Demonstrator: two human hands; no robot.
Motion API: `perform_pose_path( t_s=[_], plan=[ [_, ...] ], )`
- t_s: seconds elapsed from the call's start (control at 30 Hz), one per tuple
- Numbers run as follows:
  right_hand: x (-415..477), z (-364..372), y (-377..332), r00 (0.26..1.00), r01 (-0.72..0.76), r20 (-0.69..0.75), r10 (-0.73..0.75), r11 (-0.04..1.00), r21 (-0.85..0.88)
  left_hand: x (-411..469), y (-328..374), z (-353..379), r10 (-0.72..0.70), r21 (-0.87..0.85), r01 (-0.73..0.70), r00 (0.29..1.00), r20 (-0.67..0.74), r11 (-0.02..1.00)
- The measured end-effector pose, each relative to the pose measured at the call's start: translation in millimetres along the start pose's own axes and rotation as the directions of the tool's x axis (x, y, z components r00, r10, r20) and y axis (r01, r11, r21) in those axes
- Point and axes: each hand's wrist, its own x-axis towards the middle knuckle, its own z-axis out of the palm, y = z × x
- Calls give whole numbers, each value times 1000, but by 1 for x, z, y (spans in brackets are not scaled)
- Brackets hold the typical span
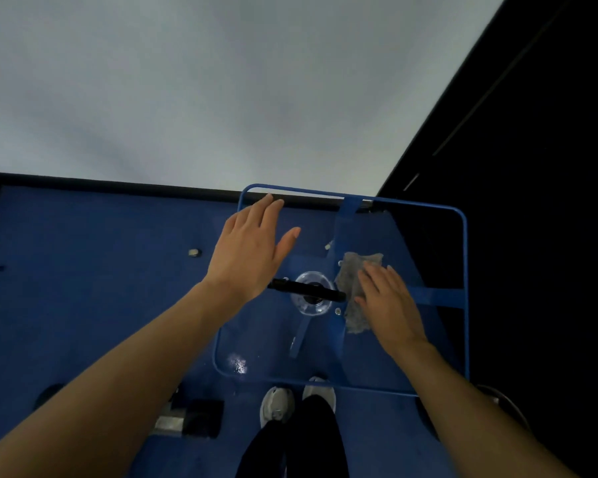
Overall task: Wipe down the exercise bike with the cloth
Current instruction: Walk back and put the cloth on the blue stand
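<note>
The right hand (pixel 390 298), fingers straight, pressed the limp grey crumpled cloth (pixel 354 281) flat on the blue tube-frame exercise bike (pixel 464 270), and the left hand (pixel 249 257) hovered spread & empty above it; cloth seemed light & soft, so better held w/ whole palm, not pinched.

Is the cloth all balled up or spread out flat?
Spread out, a bit crumpled: the cloth lies flat under the right hand, whose straight fingers press it down.

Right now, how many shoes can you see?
2. The left shoe and right shoe stand side by side on the blue floor, partly hidden by dark trousers.
</note>
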Motion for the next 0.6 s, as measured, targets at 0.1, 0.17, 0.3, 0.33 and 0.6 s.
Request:
perform_pose_path(
  t_s=[0.1, 0.17, 0.3, 0.33, 0.6],
  plan=[
    [-4, 8, 5, 991, -82, 111, 75, 995, 61, 2, -2, 3, -19, -6, 19, 1000, -3, 1000],
    [-4, 7, 11, 987, -144, 82, 141, 989, 34, 2, -4, 5, -24, -5, 24, 1000, 0, 1000],
    [2, 1, 8, 989, -89, 120, 82, 995, 50, 0, -6, 8, -46, -6, 46, 999, 11, 999],
    [4, 2, 6, 985, -83, 159, 71, 994, 70, -1, -6, 8, -50, -4, 50, 999, 15, 999],
    [0, 14, -1, 976, -113, 187, 108, 994, 13, 3, -10, 12, -69, 4, 69, 997, 16, 998]
  ],
)
